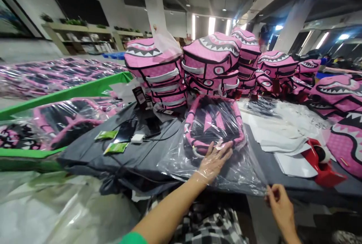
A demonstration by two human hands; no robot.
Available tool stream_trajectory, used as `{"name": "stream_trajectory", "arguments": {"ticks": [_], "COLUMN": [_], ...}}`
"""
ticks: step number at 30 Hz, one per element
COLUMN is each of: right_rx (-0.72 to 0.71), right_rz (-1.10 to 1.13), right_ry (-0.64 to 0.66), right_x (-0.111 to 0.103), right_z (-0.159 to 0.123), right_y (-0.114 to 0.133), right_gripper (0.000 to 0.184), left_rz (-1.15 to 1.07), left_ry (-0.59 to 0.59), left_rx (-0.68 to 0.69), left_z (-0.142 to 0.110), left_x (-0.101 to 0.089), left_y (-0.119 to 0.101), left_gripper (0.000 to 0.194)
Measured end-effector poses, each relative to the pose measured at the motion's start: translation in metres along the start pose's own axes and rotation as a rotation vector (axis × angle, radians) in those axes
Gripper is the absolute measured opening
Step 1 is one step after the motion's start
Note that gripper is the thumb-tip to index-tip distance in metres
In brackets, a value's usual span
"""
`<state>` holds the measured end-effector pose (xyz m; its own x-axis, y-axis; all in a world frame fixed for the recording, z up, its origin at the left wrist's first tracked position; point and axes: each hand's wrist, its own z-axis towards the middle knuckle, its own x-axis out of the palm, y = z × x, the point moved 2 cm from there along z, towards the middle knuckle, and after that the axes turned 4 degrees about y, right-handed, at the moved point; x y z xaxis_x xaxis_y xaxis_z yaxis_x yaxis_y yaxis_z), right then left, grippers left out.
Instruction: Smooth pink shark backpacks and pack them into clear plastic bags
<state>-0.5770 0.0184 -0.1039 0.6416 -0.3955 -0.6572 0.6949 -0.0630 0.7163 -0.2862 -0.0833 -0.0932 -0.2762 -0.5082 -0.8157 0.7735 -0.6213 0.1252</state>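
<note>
1. By the right grip (280, 203), the clear bag (243, 172) is being pinched.
2. By the spread left grip (216, 159), the bagged backpack (214, 123) on the surface (87, 153) is being touched.
3. Its near edge is being partly hidden by that grip and glare.

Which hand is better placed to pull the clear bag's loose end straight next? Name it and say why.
Probably the right hand: it pinches the near right corner of the clear bag, while the left hand lies spread against the pink backpack.
</note>
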Motion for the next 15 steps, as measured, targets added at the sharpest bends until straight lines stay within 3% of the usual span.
{"name": "stream_trajectory", "arguments": {"ticks": [2,4,5,6,8,10,13,15], "right_rx": [0.098,0.116,0.128,0.148,0.189,0.194,0.141,0.099], "right_rz": [0.011,0.021,0.023,0.024,0.025,0.007,-0.029,-0.035], "right_ry": [-0.010,0.003,0.012,0.019,0.016,0.012,-0.005,-0.057], "right_x": [-0.013,-0.022,-0.024,-0.024,-0.021,-0.019,-0.022,-0.027], "right_z": [0.012,0.016,0.015,0.013,0.006,0.000,-0.004,-0.004], "right_y": [-0.001,0.002,0.004,0.006,0.011,0.016,0.021,0.022], "right_gripper": [0.053,0.050,0.050,0.051,0.054,0.054,0.053,0.055], "left_rz": [-0.100,-0.184,-0.200,-0.169,-0.046,-0.016,-0.321,-0.540], "left_ry": [-0.027,-0.176,-0.270,-0.371,-0.471,-0.436,-0.345,-0.401], "left_rx": [0.169,0.379,0.407,0.326,-0.076,-0.538,-1.086,-1.331], "left_z": [-0.015,-0.055,-0.079,-0.102,-0.138,-0.160,-0.176,-0.183], "left_x": [-0.011,-0.032,-0.044,-0.055,-0.071,-0.079,-0.076,-0.072], "left_y": [-0.010,-0.021,-0.023,-0.019,0.001,0.026,0.049,0.048], "left_gripper": [0.047,0.030,0.024,0.022,0.027,0.030,0.036,0.042]}}
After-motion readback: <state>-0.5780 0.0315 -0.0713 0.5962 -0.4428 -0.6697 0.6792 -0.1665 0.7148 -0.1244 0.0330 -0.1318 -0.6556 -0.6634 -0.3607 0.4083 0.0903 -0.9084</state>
